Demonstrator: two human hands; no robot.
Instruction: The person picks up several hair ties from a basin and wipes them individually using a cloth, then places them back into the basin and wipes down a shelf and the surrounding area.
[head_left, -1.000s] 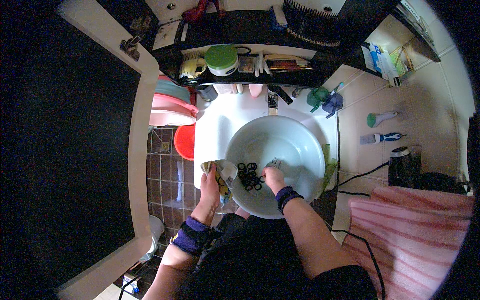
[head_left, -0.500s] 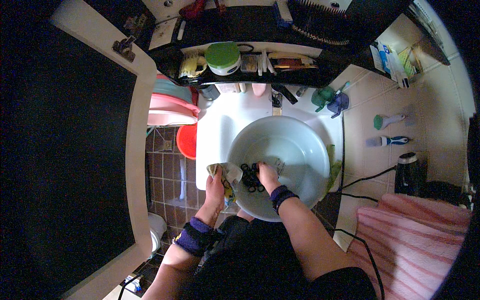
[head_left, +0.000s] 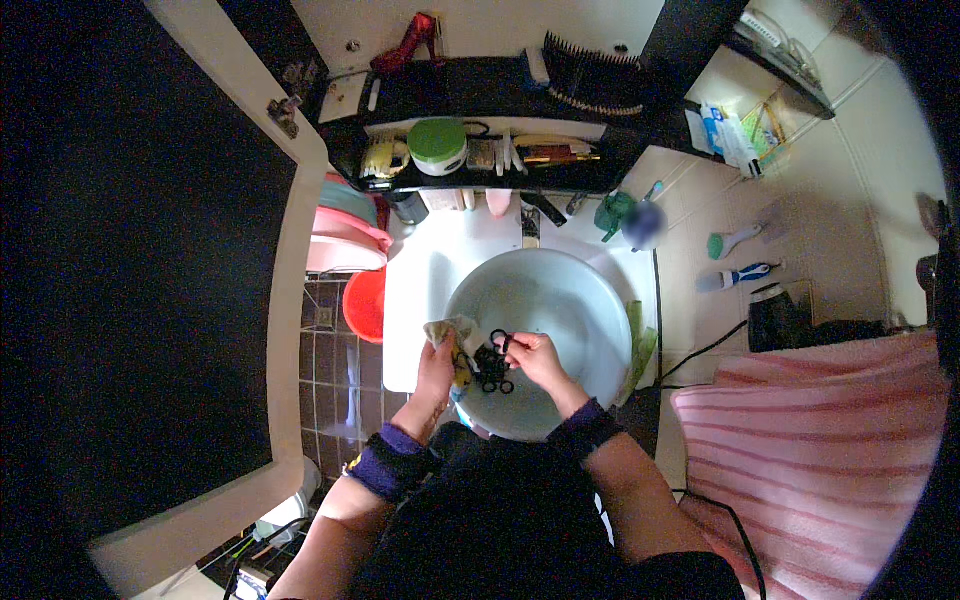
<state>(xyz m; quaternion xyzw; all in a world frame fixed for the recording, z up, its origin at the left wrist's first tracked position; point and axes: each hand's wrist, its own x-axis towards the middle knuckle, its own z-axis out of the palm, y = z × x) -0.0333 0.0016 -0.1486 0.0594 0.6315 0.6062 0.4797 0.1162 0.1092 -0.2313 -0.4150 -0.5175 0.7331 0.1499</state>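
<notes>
Our left hand [head_left: 437, 366] clutching a yellowish cloth [head_left: 452, 337], our right hand [head_left: 533, 358] pinching black rings [head_left: 492, 366] over the pale basin [head_left: 580, 300].

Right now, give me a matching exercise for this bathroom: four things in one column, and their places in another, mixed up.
Things:
1. cloth
2. black rings
3. green-lidded jar
4. striped pink towel

Places:
A. on the dark shelf above the sink
B. in the left hand
C. far right, beside the sink
D. over the basin, at the right hand

Pairs: 1-B, 2-D, 3-A, 4-C
</notes>
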